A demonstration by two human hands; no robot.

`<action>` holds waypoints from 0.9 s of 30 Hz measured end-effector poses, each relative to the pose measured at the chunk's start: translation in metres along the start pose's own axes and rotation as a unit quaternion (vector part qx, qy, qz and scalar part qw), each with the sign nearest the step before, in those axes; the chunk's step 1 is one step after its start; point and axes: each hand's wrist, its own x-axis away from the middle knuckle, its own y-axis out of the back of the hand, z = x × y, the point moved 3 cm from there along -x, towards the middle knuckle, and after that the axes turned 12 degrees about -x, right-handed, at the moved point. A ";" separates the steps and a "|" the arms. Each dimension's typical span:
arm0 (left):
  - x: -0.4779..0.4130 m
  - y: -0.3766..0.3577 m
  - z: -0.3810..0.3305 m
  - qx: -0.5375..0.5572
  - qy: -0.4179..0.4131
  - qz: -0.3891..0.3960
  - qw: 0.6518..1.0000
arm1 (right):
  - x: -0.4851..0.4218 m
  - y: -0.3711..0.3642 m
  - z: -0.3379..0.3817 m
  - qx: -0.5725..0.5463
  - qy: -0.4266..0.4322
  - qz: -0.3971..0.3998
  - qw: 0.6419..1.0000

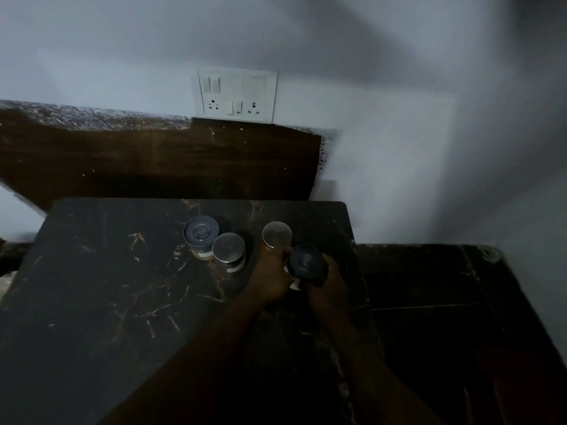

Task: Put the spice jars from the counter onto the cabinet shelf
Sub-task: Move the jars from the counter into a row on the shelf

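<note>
On the dark marble counter stand several spice jars. A grey-lidded jar with pale contents is at the back left, and a silver-lidded jar stands right beside it. Another silver-lidded jar with orange contents is further right. My left hand and my right hand both grip a dark-lidded jar near the counter's right edge. Its body is mostly hidden by my fingers. No cabinet shelf is in view.
A white switch and socket plate is on the wall behind. A brown wooden panel runs behind the counter. To the right of the counter lies a lower dark surface. The scene is dim.
</note>
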 end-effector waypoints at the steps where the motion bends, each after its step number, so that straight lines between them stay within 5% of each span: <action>1: 0.003 0.007 -0.003 0.007 -0.005 -0.003 1.000 | 0.005 -0.001 0.007 -0.013 0.004 -0.001 1.000; 10: 0.033 0.118 -0.026 0.029 -0.127 -0.070 0.989 | 0.046 0.003 0.129 -0.112 0.124 -0.004 0.986; 15: 0.053 0.195 -0.048 0.176 -0.165 -0.110 0.964 | 0.073 -0.013 0.217 -0.190 0.234 0.021 0.953; 23: 0.091 0.344 -0.126 0.113 -0.268 -0.336 0.896 | 0.109 -0.031 0.374 -0.271 0.369 -0.034 0.888; 27: 0.105 0.400 -0.168 0.102 -0.314 -0.386 0.861 | 0.125 -0.021 0.448 -0.277 0.451 -0.084 0.844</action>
